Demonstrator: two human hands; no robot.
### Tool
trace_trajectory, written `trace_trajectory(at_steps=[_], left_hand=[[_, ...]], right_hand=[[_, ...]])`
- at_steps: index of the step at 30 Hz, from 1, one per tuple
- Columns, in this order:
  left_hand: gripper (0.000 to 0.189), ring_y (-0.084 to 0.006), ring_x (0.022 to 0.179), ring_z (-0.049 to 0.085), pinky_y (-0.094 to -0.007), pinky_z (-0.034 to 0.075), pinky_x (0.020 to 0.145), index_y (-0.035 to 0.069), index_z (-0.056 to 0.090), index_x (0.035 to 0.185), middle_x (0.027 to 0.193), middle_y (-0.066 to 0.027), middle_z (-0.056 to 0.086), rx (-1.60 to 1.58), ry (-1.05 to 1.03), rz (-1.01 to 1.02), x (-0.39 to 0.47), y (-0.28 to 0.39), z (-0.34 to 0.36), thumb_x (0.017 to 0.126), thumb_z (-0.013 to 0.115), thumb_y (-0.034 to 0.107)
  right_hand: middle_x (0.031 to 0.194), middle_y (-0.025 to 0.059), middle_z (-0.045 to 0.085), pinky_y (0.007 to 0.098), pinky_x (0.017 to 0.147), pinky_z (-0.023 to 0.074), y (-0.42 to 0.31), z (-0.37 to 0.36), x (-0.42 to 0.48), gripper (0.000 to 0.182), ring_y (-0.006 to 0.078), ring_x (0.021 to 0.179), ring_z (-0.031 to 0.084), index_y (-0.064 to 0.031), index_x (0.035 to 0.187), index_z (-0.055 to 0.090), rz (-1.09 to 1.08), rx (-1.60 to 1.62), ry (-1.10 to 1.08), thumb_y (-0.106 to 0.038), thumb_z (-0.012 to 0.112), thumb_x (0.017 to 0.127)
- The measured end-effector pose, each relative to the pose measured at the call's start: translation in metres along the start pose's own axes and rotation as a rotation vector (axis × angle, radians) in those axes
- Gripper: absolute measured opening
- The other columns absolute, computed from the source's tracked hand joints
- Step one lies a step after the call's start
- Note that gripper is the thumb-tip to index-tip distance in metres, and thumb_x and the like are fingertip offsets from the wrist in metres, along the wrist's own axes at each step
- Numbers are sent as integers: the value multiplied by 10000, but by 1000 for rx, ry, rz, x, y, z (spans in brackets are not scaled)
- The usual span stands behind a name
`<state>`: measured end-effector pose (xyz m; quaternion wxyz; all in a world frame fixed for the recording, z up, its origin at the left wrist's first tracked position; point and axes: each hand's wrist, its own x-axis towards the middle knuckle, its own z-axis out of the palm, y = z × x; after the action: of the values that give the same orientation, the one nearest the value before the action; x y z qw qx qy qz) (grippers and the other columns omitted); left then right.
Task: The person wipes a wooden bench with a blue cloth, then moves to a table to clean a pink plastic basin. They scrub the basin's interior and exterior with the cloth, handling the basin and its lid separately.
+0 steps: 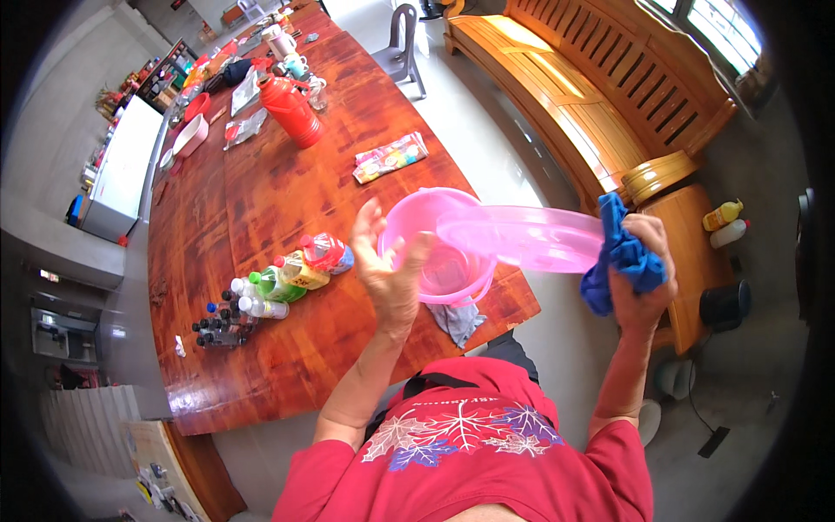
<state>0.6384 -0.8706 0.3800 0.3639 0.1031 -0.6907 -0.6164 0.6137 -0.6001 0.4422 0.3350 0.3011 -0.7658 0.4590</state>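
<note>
A pink plastic bucket (pixel 434 212) stands on the wooden table near its right edge, its handle lowered toward me. My right hand (pixel 642 274) grips a blue cloth (pixel 616 258) together with the rim of a translucent pink lid or shallow basin (pixel 531 238). That pink piece is tilted and reaches from the hand over the bucket's opening. My left hand (pixel 391 267) is raised at the bucket's left side, fingers spread, with nothing in it; whether it touches the bucket I cannot tell. Under the bucket's near side lies a grey cloth (pixel 460 321).
Several plastic bottles (pixel 280 284) stand left of the bucket on the wooden table (pixel 274 196). Farther back are a colourful packet (pixel 391 156) and a red thermos flask (pixel 290 111). A wooden bench (pixel 561 98) stands to the right, with two bottles (pixel 727 222) beyond its near end.
</note>
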Motion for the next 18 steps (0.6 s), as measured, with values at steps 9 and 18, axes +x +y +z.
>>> trace_trajectory(at_steps=[9,18], left_hand=[[245,-235,878,639,-369,519,830,24,588,1042,982,-114,642,-873,-238,-1351,-41,-59,-19,855,623,177],[473,-343,1082,588,-463,433,1010,-62,489,1267,1170,-210,599,-691,-242,-859,-42,-83,-54,916,501,256]], right_hand=[[929,111,567,369,633,451,-35,121,-99,377,238,766,581,-31,1013,594,-310,-102,-380,-187,687,682],[931,125,619,315,729,509,-30,116,-65,345,198,807,640,-18,1157,540,742,682,-106,55,614,829]])
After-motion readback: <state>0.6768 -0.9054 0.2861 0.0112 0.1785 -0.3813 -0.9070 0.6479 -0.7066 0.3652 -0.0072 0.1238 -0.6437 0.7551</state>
